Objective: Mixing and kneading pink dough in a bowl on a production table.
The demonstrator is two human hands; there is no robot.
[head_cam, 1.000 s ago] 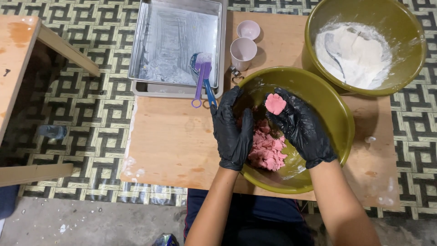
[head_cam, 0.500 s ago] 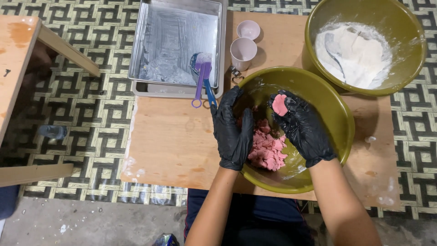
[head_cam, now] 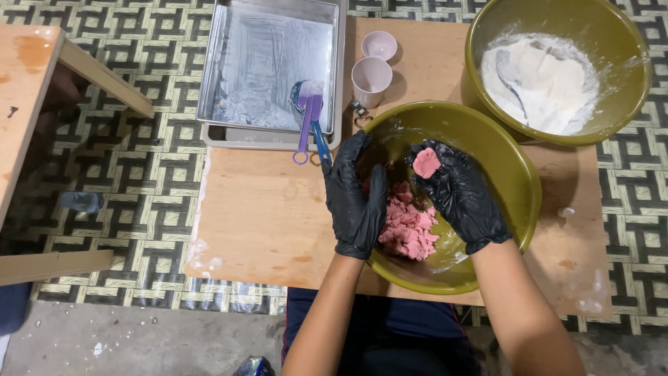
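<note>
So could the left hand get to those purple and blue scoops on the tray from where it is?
Probably yes. The left hand rests on the near bowl, empty, and the scoops hang over the tray edge just beyond its fingertips, with bare board between and nothing blocking.

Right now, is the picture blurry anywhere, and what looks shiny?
Head view: mostly sharp; glare streaks the metal tray, the black-gloved right hand holding the pink dough piece glints, and the floor beneath the wooden bench lies in dark shadow.
</note>
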